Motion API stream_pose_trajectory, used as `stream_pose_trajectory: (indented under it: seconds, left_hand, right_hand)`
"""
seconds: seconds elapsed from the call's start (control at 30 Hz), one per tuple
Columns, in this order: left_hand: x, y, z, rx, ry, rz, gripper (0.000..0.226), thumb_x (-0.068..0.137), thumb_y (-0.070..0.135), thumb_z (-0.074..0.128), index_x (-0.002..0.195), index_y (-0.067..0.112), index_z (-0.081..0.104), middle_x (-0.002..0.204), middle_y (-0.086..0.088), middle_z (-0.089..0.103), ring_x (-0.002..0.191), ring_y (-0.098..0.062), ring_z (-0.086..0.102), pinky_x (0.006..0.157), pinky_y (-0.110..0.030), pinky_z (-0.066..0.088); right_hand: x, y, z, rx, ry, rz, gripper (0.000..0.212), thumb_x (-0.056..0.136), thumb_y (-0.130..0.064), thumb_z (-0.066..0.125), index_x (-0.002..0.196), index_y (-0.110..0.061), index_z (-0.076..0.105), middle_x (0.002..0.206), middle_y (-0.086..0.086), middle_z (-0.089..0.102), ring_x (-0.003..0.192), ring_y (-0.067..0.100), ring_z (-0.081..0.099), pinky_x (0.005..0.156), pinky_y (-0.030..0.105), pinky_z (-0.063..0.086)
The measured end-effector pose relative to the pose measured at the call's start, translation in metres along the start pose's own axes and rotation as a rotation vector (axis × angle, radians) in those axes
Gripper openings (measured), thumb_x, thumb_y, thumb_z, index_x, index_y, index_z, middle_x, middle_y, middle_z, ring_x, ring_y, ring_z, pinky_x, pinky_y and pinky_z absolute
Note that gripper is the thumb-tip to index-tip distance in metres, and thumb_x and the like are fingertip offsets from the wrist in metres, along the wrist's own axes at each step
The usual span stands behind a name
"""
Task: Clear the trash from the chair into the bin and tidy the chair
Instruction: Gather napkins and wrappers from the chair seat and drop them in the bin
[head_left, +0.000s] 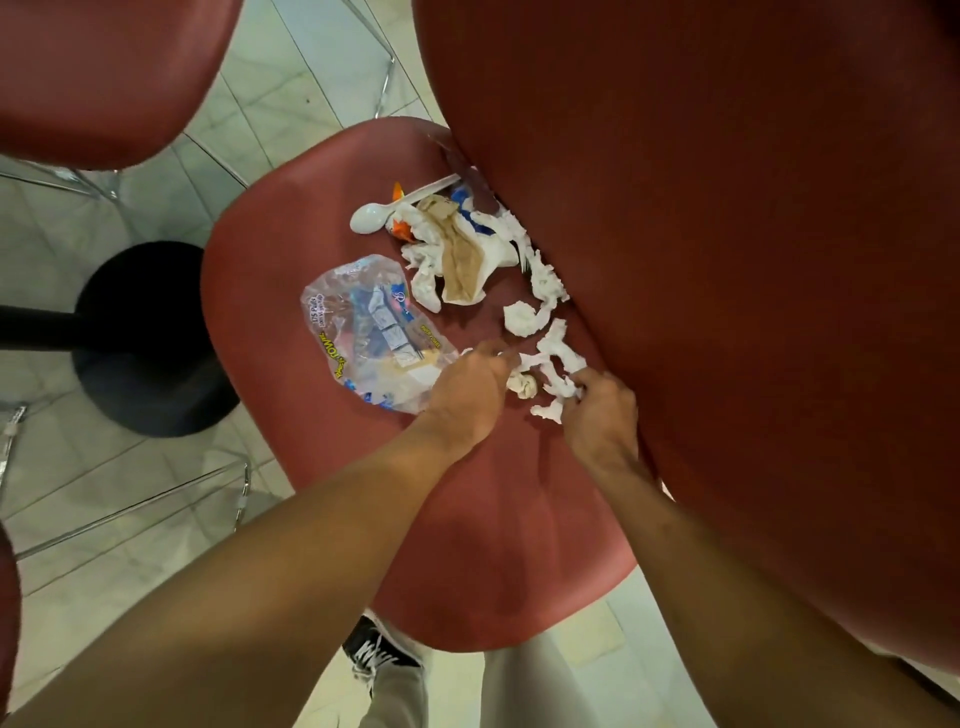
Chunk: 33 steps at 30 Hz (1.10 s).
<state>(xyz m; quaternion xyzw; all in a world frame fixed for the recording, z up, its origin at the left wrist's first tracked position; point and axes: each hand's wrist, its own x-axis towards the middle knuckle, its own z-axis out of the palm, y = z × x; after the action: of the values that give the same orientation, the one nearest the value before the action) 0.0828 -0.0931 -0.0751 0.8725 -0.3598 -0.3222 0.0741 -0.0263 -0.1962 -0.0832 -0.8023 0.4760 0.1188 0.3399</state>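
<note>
Pinching crumpled white tissue scraps (553, 371), both hands.

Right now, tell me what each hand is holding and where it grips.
Left hand pinches the plastic wrapper at its near corner. Right hand grips white tissue scraps at their near end.

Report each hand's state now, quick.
Left hand: fingers pinching at the white tissue scraps beside the clear wrapper.
Right hand: fingers curled onto the same scraps.
</note>
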Motion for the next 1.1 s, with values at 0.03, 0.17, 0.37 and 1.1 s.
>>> stream_pose_trajectory:
  seconds: [0.03,0.17,0.37,1.1]
  left_hand:
    - [-0.009,0.002,-0.003,-0.041,0.027,-0.016,0.041,0.091,0.003,0.053,0.128,0.018,0.057,0.122,-0.011,0.056,0.103,-0.033,0.061,0.080,-0.038,0.050]
    - [-0.045,0.009,-0.014,-0.193,0.138,-0.074,0.034,0.086,0.010,0.061,0.120,0.015,0.063,0.113,-0.011,0.061,0.100,-0.030,0.062,0.083,-0.037,0.050]
    - [-0.106,0.005,-0.036,-0.298,0.224,-0.159,0.012,0.083,0.012,0.065,0.095,0.013,0.067,0.092,-0.010,0.066,0.087,-0.029,0.064,0.069,-0.032,0.046]
    - [-0.408,-0.152,-0.049,-0.656,0.409,-0.495,0.014,0.075,0.036,0.076,0.072,0.027,0.065,0.071,0.005,0.066,0.075,-0.020,0.064,0.061,-0.027,0.043]
  right_hand:
    - [-0.008,-0.001,-0.004,0.010,0.007,0.003,0.031,0.084,0.003,0.054,0.109,-0.007,0.069,0.105,0.015,0.065,0.095,0.034,0.061,0.081,0.033,0.046]
    - [-0.045,-0.008,-0.018,0.027,0.039,-0.029,0.031,0.083,0.003,0.055,0.109,-0.007,0.069,0.104,0.014,0.067,0.093,0.032,0.063,0.080,0.030,0.047]
    - [-0.102,-0.034,-0.027,0.110,0.020,-0.029,0.032,0.081,0.000,0.052,0.103,-0.014,0.071,0.094,0.011,0.070,0.082,0.029,0.062,0.070,0.031,0.049]
    - [-0.379,-0.130,0.072,0.161,0.019,-0.288,0.019,0.079,-0.002,0.056,0.080,-0.013,0.072,0.068,0.002,0.065,0.064,0.020,0.057,0.059,0.028,0.041]
